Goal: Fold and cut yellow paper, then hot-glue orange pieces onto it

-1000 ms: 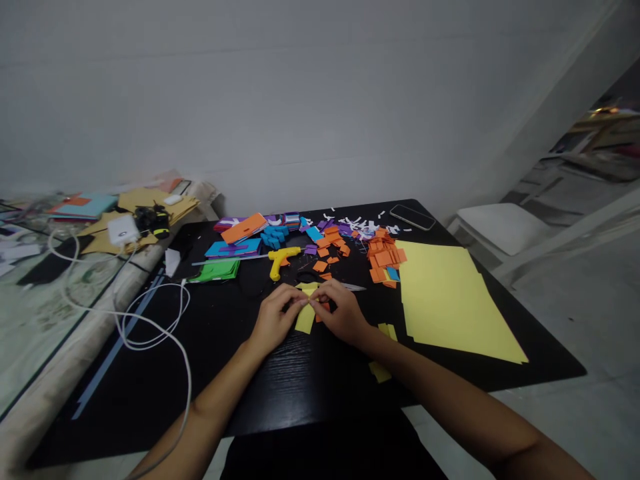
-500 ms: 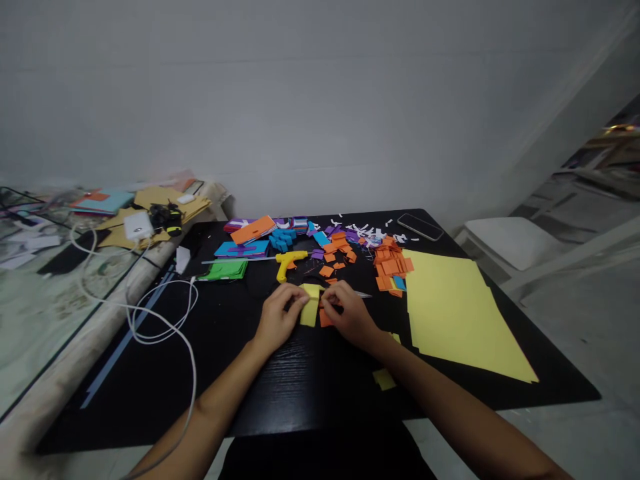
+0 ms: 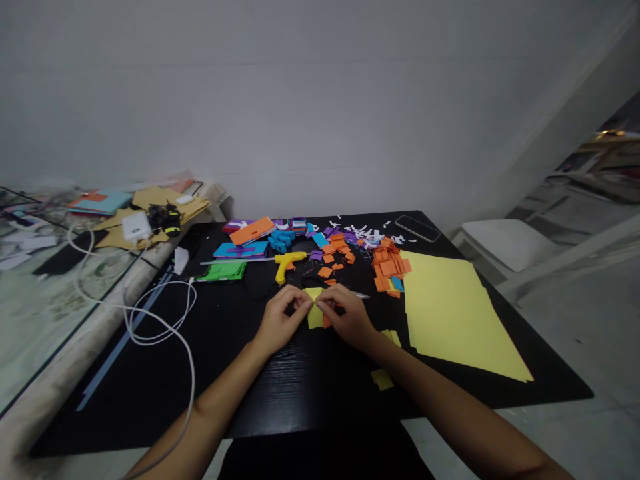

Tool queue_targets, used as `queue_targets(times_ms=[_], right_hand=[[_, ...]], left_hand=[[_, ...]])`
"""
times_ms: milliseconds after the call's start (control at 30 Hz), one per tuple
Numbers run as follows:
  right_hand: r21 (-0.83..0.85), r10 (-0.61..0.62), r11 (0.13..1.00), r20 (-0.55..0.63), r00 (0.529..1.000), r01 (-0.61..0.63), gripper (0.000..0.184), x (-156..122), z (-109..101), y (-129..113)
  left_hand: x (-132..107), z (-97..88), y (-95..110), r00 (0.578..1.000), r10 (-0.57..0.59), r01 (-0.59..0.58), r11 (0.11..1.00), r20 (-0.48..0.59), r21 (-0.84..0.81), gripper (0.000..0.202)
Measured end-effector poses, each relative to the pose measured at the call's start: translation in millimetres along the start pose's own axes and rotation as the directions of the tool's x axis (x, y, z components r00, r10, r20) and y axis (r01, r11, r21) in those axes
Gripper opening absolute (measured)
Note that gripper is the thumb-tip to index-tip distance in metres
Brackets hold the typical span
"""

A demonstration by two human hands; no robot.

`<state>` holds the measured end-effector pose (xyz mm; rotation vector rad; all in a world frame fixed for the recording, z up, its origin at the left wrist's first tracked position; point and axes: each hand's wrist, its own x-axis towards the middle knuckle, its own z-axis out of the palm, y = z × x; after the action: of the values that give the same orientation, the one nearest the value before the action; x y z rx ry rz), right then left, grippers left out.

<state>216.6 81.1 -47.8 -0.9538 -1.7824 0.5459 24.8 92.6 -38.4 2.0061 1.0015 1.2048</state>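
Observation:
A small strip of yellow paper is pinched between my two hands at the middle of the black table. My left hand grips its left edge with thumb and forefinger. From the other side, my right hand pinches the strip, the fingertips almost meeting. Part of an orange paper piece shows beside the strip, under my right hand. Just beyond lie scissors, mostly hidden, with the blade tip poking out to the right. A yellow glue gun rests behind my left hand.
Large yellow sheets lie at the right, beside a pile of orange pieces. A phone is at the back right. Folded green paper and blue paper sit at the back left. A white cable crosses the left side.
My right hand has moved left onto the yellow strip, so both hands' fingertips now come together on it. The view has shifted slightly.

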Motion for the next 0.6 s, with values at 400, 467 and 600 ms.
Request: queue_targets(times_ms=[400,467,600], right_hand=[[-0.043,-0.035,0.999,-0.042,0.998,0.034,0.008,0.6,-0.3,3.2],[-0.039,-0.028,0.999,-0.056,0.998,0.026,0.008,0.4,1.6,3.0],[-0.030,-0.014,0.999,-0.060,0.998,0.012,0.008,1.0,2.8,0.5]], left_hand=[[0.3,-5.0,-5.7,0.993,0.115,-0.118,0.987,0.036,0.108,0.005],[0.5,-4.8,-5.7,0.993,0.113,-0.116,0.987,0.032,0.115,0.004],[0.6,-7.0,-5.1,0.994,0.107,-0.108,0.986,0.014,0.124,0.005]])
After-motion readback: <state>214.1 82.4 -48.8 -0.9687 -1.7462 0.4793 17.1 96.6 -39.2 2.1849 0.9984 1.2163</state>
